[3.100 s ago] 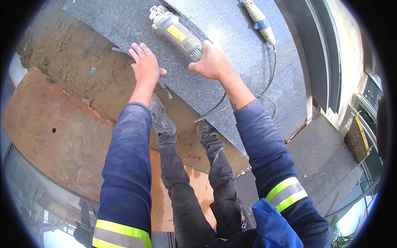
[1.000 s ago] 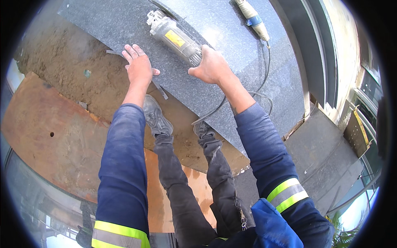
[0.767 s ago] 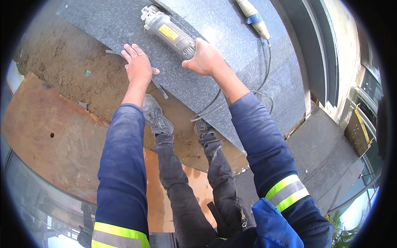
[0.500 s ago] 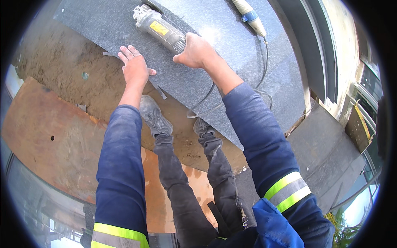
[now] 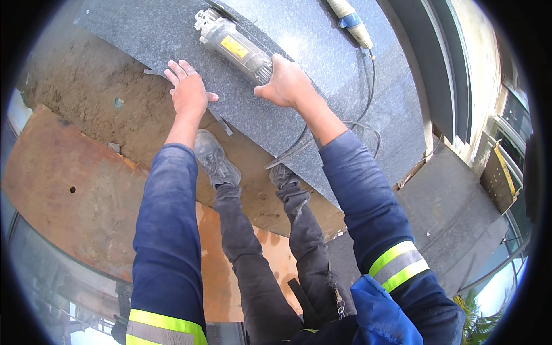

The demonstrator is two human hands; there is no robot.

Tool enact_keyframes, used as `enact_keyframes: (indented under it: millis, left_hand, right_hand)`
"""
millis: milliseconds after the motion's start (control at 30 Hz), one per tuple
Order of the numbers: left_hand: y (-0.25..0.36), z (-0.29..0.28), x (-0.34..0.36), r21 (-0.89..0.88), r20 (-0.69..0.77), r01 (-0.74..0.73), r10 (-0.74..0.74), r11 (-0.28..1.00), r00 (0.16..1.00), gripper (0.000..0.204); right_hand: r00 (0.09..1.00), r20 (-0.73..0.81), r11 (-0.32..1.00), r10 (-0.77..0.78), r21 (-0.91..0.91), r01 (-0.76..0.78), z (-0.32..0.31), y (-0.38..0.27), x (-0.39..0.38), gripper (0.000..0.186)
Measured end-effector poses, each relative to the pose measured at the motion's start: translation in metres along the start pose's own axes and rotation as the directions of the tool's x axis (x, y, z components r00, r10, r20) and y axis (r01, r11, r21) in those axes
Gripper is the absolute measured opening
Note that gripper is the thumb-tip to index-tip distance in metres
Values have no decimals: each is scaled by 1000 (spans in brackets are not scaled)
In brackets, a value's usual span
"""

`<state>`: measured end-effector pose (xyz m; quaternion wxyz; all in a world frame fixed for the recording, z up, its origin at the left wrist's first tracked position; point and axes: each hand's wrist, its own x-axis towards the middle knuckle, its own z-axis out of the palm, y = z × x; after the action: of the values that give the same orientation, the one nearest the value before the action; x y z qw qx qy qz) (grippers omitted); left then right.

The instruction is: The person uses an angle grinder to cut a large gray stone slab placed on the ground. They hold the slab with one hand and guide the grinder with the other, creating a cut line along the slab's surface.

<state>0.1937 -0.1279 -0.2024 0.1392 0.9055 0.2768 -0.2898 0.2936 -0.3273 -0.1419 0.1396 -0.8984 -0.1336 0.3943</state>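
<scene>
My right hand [image 5: 286, 82] is wrapped round the rear end of a dusty grey angle grinder [image 5: 240, 48] with a yellow label. The grinder lies across a speckled grey stone slab [image 5: 339, 109], its dark disc [image 5: 221, 10] partly cut off by the top of the view. A thin cord [image 5: 293, 148] loops near my right wrist over the slab's near edge. To the left, my left hand [image 5: 188, 92] has its fingers stretched out and holds nothing. It is at the slab's near left edge; whether the palm touches the stone I cannot tell.
A white and blue plug connector [image 5: 349, 23] with a cable lies on the slab at the far right. Dark slabs [image 5: 434, 63] stand along the right side. Below are brown soil [image 5: 86, 86], a rusty sheet with a hole [image 5: 57, 167], and my dusty shoes [image 5: 215, 158].
My right hand has shifted a little right and toward me, and the grinder has slid with it. The cord's loop has moved right. My left hand has hardly moved.
</scene>
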Motion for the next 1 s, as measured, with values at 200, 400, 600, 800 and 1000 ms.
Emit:
enact_keyframes:
  millis: [200,400,600,800,1000]
  left_hand:
    - [1,0,0,14,6,6,-6,1000,1000,138]
    - [1,0,1,10,10,13,-13,1000,1000,138]
    - [-3,1,2,-4,-1,1,-1,1000,1000,138]
    - [-1,2,1,1,-11,-11,11,1000,1000,138]
    - [-1,0,0,-7,-7,-10,10,1000,1000,138]
  right_hand:
    - [1000,8,1000,-14,16,14,-2,-17,22,66]
    - [999,33,1000,3,17,-4,-9,-15,8,66]
    - [998,42,999,48,-1,-48,-9,6,-23,64]
    - [1000,0,1000,17,3,-17,-1,-3,-1,64]
    - [1000,23,1000,-2,16,2,-3,-17,24,65]
